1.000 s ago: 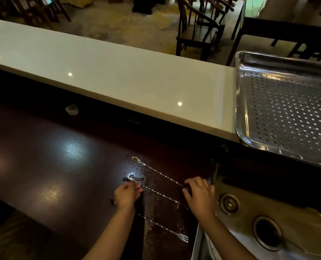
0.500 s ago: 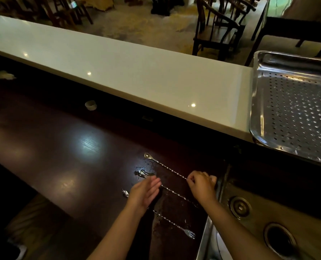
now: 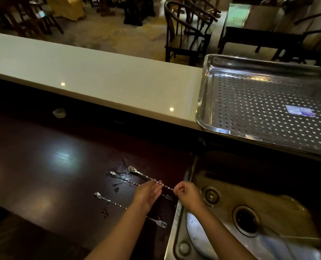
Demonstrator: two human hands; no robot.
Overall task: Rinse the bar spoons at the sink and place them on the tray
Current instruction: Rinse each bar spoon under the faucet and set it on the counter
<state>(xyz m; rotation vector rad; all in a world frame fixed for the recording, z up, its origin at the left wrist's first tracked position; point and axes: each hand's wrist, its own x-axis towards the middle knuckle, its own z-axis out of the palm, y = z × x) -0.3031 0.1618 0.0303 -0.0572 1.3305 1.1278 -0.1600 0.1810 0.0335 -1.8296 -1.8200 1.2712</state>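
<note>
Where half a second before all three spoons lay on the dark counter point(image 3: 43, 166), the far spoon point(image 3: 137, 172) was now lifted at its handle end, pinched by the right hand point(image 3: 187, 196) with curled fingers; bowl end apparently still low over the counter. Left hand point(image 3: 148, 194) had moved from the middle spoon point(image 3: 118, 176) to under the far spoon's shaft, fingers straight, palm up, gripping nothing. Middle spoon and near spoon point(image 3: 107, 198) unmoved, flat on the counter amid water drops, fork ends toward the sink point(image 3: 268, 199). Sink rim just right of the right hand. Tray point(image 3: 204, 102) on the white bar top point(image 3: 99, 76), above and beyond the sink, overhanging its edge; no spoons on it. Open counter to the left of the spoons; small cup point(image 3: 59, 112) well apart near the back
</note>
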